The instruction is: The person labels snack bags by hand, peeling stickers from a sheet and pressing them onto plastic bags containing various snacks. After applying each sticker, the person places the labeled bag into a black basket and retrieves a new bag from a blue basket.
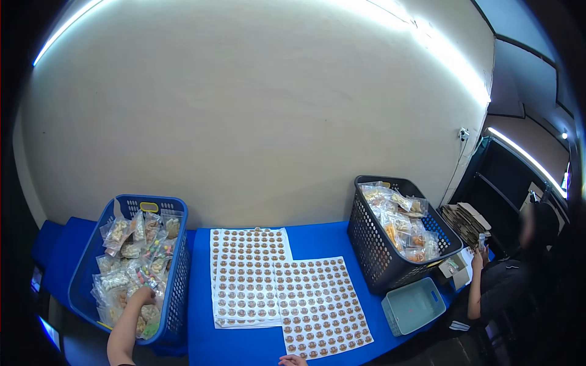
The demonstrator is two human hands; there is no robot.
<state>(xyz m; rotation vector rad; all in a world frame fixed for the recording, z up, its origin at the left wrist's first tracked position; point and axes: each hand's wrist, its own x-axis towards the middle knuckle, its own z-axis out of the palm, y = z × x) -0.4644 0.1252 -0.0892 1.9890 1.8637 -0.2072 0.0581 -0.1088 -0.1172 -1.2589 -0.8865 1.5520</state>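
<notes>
Inside the blue basket [180,268] on the left, my left hand [144,296] reaches down among clear packets of snacks [116,280]. Its fingers are bent against the packets, and whether they grip one cannot be made out. Near the bottom edge of the view, my right hand [293,360] shows only in part, by the lower edge of a sheet of round brown stickers [323,305]. Its fingers look loosely curled, and what they hold, if anything, is hidden. A stack of similar sticker sheets [247,274] lies on the blue tablecloth [201,341].
A dark basket [378,262] full of packets stands at the right, with a teal bin [415,306] in front of it. Beyond are stacked flat cardboard [464,226] and a seated person [506,287] holding a small item. A wall rises behind the table.
</notes>
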